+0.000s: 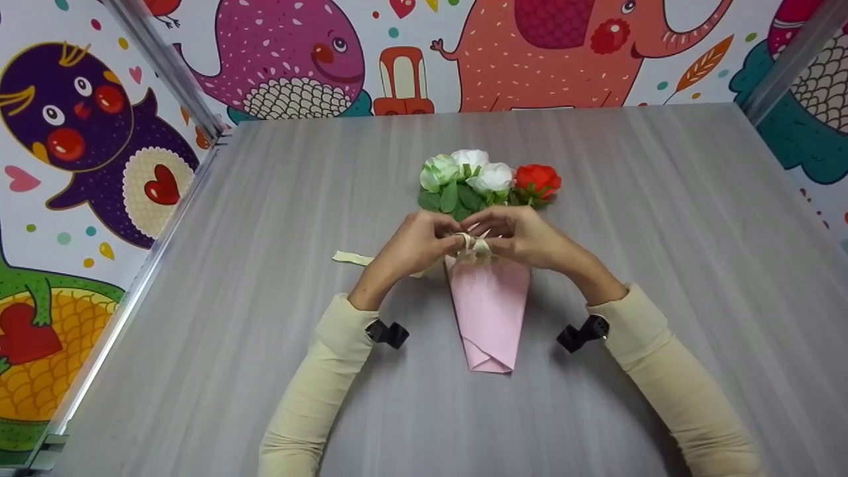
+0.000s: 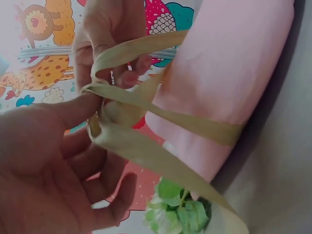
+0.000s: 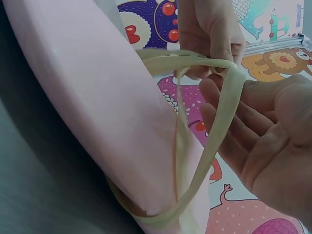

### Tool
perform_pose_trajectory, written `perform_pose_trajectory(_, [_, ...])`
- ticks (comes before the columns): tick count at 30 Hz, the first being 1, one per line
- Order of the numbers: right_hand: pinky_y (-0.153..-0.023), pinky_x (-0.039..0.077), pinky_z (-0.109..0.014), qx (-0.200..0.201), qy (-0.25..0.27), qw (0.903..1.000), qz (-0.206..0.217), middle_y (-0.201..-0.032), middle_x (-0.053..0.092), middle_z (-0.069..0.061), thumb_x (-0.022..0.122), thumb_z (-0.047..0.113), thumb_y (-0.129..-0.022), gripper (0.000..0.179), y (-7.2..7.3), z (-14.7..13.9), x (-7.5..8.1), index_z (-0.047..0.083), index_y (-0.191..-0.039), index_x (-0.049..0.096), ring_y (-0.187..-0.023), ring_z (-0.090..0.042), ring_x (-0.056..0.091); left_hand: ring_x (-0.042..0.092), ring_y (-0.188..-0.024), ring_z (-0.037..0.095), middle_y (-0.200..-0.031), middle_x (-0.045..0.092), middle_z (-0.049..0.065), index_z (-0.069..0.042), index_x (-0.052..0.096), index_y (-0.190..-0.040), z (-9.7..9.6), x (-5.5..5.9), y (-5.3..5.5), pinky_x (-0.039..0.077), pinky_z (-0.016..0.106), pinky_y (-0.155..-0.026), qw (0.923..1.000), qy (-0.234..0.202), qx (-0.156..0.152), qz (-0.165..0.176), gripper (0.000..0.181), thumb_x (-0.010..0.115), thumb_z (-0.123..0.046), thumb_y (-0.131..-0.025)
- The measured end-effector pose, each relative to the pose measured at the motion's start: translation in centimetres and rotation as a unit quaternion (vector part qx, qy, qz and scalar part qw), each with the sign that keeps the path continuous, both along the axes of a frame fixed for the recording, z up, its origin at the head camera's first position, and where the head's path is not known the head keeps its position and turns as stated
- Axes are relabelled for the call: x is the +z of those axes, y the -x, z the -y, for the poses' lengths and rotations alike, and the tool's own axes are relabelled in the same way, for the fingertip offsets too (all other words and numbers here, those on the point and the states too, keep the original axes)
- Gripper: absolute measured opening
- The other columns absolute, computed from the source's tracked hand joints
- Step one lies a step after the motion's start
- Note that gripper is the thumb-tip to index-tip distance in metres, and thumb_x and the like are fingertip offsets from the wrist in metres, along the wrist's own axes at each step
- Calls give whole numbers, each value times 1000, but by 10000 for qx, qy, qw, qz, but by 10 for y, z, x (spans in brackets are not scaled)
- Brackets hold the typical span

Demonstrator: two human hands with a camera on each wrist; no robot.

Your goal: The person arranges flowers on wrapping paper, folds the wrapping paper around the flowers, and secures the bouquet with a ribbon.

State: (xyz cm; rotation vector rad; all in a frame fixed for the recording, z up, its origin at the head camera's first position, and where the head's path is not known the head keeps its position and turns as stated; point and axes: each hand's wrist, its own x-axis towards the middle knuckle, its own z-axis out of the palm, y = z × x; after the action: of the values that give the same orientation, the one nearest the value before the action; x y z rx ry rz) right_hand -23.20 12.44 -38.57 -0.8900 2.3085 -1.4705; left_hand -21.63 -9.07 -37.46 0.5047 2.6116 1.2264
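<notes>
A bouquet wrapped in pink paper [image 1: 491,311] lies on the table, its narrow folded end towards me. White flowers [image 1: 494,177], a pale green flower [image 1: 438,172] and a red flower [image 1: 538,180] show at its far end. A cream ribbon [image 2: 146,153] runs around the wrap and rises in loops above it. My left hand [image 1: 414,245] pinches the ribbon between thumb and fingers. Opposite it, my right hand [image 1: 533,240] also pinches ribbon, its thumb under a loop [image 3: 214,136] in the right wrist view. Fingers partly hide where the strands cross.
A loose ribbon tail [image 1: 351,258] extends left on the grey wood-grain table [image 1: 232,344]. Panels printed with cartoon animals [image 1: 550,59] stand behind and at both sides, with metal framing [image 1: 165,73] at the corners. Each sleeve carries a small black camera [image 1: 583,333].
</notes>
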Motion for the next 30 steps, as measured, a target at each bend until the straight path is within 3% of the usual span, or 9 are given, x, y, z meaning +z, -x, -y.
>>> perform_pose_trajectory(7, [-67,57,-22,-298,-325,9981,427,-106,72,-24,66,-4,-92,31,2,1,-3,-4,-122,67,-81,-12,70,54,-67,10,-80,69,2,-4,76,-90,1,8,-6,41,20,-59,9986,307,419,-19,17,66,-16,-95])
perform_pose_trajectory(15, [-59,56,-24,-45,-541,9946,890,-107,74,-24,65,1,-95,25,2,0,-5,-3,-119,68,-69,-9,69,47,-60,9,-73,60,-4,-5,75,-99,-3,10,-7,37,21,-56,9978,234,551,287,17,62,-14,-96])
perform_pose_trajectory(19, [-61,54,-22,-8,-598,9929,1027,-107,74,-23,64,0,-95,25,3,2,-6,-4,-119,67,-71,-6,68,50,-63,9,-79,66,2,-4,74,-104,-6,10,-8,39,21,-57,9976,109,572,364,17,61,-14,-98])
perform_pose_trajectory(23, [-70,53,-17,-34,-615,9940,902,-115,71,-24,64,-2,-94,31,4,3,-8,-6,-125,64,-84,-3,67,59,-59,8,-80,74,13,-4,71,-108,-8,10,-8,40,20,-53,9962,-207,567,627,18,60,-17,-100])
perform_pose_trajectory(27, [-73,53,-16,256,-469,9922,1127,-122,67,-30,59,-7,-94,46,5,1,-8,-6,-139,51,-89,-2,68,70,-61,15,-72,74,8,-5,69,-109,-9,8,-8,44,20,-52,9934,-554,538,854,19,62,-20,-100])
perform_pose_trajectory(30, [-67,56,-20,607,-244,9856,1558,-124,66,-32,52,-12,-92,57,4,-1,-7,-5,-148,40,-81,-7,71,73,-65,20,-67,71,3,-4,68,-108,-9,7,-8,46,20,-54,9924,-740,466,870,18,62,-19,-100])
